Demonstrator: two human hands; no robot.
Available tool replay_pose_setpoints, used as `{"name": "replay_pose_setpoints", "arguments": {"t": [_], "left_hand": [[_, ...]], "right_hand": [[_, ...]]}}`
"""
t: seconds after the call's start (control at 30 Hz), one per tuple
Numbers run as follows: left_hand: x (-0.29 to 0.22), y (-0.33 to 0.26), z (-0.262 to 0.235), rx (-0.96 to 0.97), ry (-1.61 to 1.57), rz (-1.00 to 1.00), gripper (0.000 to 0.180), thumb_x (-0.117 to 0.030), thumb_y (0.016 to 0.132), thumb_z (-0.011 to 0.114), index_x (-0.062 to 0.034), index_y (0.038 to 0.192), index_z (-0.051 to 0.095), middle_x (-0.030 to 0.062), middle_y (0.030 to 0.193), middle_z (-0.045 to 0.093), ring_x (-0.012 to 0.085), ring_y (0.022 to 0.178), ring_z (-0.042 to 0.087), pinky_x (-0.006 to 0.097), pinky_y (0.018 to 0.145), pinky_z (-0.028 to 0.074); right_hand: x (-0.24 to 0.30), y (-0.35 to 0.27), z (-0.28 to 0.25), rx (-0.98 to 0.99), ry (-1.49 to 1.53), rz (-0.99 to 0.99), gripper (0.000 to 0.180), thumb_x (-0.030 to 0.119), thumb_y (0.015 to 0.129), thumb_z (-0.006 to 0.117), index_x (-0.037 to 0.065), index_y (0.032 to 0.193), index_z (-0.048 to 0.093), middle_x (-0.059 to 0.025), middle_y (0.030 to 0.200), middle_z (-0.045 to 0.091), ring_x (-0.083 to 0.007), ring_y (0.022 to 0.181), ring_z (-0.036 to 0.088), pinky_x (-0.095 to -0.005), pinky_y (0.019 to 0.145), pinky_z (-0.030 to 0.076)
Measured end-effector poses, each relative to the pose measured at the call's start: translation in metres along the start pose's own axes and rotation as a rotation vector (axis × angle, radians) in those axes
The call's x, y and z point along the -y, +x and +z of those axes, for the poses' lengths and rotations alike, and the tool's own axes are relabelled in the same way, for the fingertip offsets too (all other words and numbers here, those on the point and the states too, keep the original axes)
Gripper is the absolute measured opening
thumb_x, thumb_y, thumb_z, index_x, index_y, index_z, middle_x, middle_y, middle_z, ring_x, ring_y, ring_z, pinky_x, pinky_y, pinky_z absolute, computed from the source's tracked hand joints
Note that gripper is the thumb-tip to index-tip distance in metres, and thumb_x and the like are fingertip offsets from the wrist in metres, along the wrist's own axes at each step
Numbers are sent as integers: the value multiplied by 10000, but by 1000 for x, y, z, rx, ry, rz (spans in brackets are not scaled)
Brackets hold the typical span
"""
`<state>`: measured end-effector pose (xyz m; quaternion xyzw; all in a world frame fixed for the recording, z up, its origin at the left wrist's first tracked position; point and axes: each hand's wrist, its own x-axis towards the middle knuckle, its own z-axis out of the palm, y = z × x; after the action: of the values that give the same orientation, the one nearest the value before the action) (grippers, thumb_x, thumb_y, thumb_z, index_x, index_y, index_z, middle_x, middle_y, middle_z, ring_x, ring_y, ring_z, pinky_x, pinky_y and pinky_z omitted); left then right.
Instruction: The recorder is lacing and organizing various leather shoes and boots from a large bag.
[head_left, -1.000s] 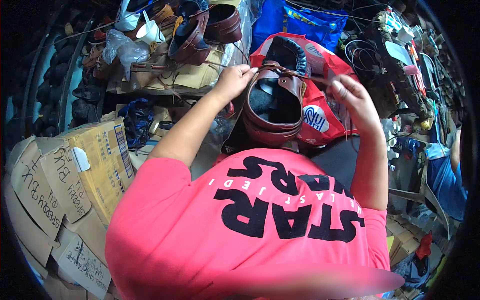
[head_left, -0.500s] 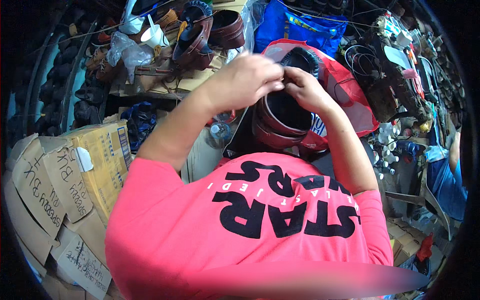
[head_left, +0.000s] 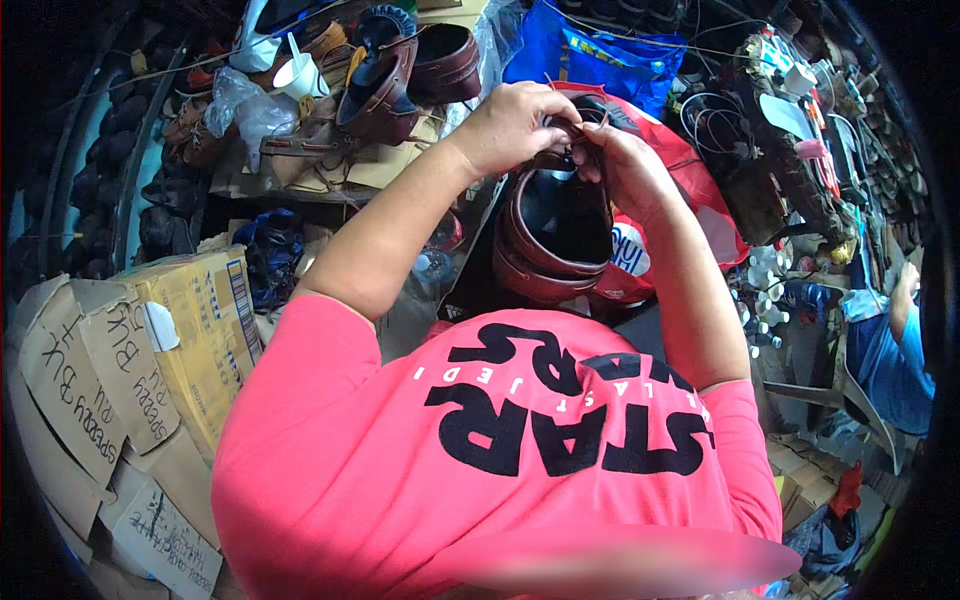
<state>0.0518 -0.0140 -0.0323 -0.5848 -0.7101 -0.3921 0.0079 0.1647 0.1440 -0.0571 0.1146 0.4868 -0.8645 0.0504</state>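
Left hand [head_left: 515, 125] and right hand [head_left: 615, 165] pinched together on the brown shoe's [head_left: 555, 235] far rim, red bag [head_left: 700, 200] just beyond, blue bag [head_left: 600, 50] farther off, lettered cardboard boxes [head_left: 150, 340] well left, fingertips hidden.

Your left hand [head_left: 515, 125]: raised ahead, fingers curled in a pinching grip; your right hand [head_left: 622, 170]: just beside it, fingertips touching; both forearms angled inward, elbows bent

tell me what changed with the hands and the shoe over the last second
The right hand, out to the side a second ago, came in to meet the left hand at the far rim of the brown shoe. Both now pinch there. The shoe stayed in front of the chest.
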Motion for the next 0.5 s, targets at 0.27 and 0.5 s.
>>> {"name": "replay_pose_setpoints", "arguments": {"t": [0.27, 0.5], "left_hand": [[3, -10, 0, -27, -196, -112, 104, 11, 753, 671, -16, 787, 577, 67, 876, 628, 170, 865, 608, 287, 797, 477], [7, -13, 17, 18, -385, -194, 382, -48, 731, 732, -58, 1034, 498, 64, 894, 632, 134, 912, 595, 265, 817, 474]], "right_hand": [[2, -6, 10, -147, -349, -98, 289, 291, 883, 639, 13, 963, 659, -13, 837, 631, -74, 704, 572, -212, 651, 481], [-12, 6, -7, -80, -150, -242, 261, 166, 908, 597, 2, 1108, 564, -42, 933, 630, -102, 813, 610, -240, 714, 523]]}}
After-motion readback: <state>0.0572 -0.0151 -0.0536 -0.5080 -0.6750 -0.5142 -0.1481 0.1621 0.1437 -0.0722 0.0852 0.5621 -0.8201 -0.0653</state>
